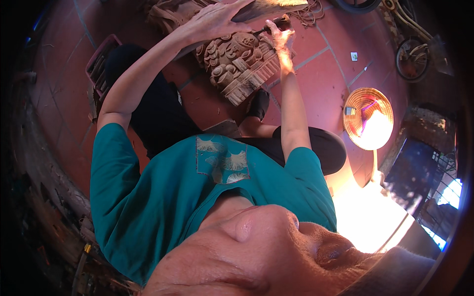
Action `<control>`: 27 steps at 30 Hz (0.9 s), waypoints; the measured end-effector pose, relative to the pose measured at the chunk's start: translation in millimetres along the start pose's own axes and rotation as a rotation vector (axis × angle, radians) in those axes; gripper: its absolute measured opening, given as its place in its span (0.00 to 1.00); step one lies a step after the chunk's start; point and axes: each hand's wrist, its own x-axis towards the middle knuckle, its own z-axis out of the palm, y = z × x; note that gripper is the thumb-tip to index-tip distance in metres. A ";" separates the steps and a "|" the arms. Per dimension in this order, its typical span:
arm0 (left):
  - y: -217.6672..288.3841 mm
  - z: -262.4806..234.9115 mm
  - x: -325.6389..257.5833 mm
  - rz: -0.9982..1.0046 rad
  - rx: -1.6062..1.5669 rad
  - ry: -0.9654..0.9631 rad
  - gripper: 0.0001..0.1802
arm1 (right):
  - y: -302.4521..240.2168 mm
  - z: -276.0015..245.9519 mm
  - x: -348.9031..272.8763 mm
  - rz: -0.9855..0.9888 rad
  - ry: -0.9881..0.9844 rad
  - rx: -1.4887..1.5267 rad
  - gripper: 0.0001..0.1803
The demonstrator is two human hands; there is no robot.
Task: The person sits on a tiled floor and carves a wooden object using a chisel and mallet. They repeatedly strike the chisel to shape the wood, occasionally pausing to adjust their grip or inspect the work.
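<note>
A brown wood carving with rounded figures in deep relief lies on the floor before my crossed legs. My left hand reaches over its far left side, fingers stretched and thumb held apart. Beyond that hand, a piece of wood with a brightly lit top shows between thumb and forefinger. At the carving's far right edge my right hand is closed around a dark brown tool. A thin dark part points from it toward the left hand; its exact kind is unclear.
A woven conical hat lies at the right on the red tiled floor. Wheels stand at the far right. A dark slatted crate is at the left, and rough timber lines the left edge.
</note>
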 end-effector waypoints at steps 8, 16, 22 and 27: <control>12.8 0.4 8.2 -0.005 -0.080 0.037 0.44 | -0.8 -13.4 4.6 0.103 -0.030 0.054 0.16; 15.5 -3.1 10.0 -0.060 -0.048 -0.023 0.45 | 18.8 -8.5 7.0 0.063 0.008 0.094 0.16; 6.2 14.4 9.6 -0.054 -0.025 0.026 0.45 | 15.9 -1.6 0.9 -0.170 -0.022 -0.328 0.21; -21.8 48.3 14.9 0.077 0.215 0.024 0.46 | 56.8 -1.0 8.2 -0.013 -0.040 0.360 0.27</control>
